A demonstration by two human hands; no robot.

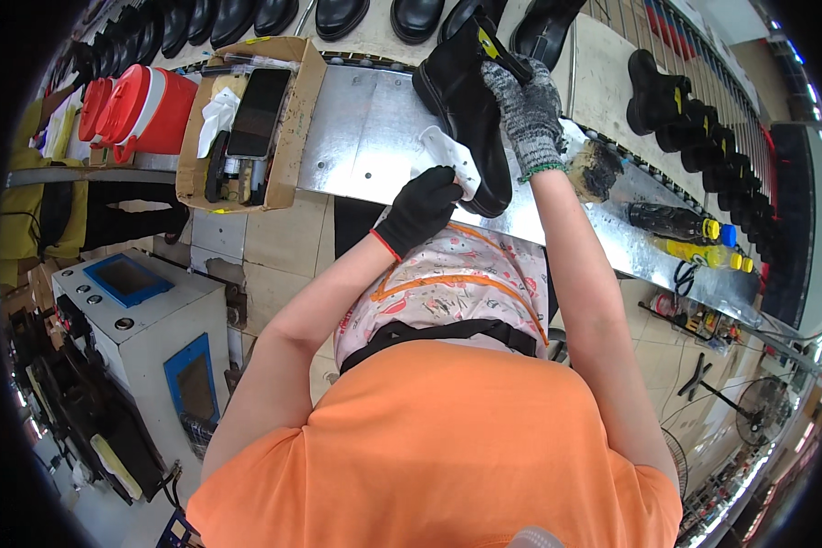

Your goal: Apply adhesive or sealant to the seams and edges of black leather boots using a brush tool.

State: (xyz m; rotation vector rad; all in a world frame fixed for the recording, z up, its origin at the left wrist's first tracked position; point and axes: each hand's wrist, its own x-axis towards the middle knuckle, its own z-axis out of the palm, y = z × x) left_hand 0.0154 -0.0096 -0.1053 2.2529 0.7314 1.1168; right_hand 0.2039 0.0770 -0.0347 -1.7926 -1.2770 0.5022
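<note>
A black leather boot (466, 105) with a yellow patch inside its top stands tilted over the metal ledge, its toe toward me. My right hand (532, 114), in a grey knit glove with a green cuff, grips the boot by its upper part. My left hand (418, 210) wears a black glove with a red cuff. Its fingers are closed on a white cloth (451, 155), which lies against the side of the boot near the toe. Part of the boot is hidden behind the cloth and my right hand.
Left on the metal ledge (356, 137), a cardboard box (309, 100) holds a phone (258, 114) and small items beside a red jug (160, 110). Boots (341, 16) line the far conveyor, others (653, 96) the right. A stained rag (600, 173) and bottles (671, 221) lie right.
</note>
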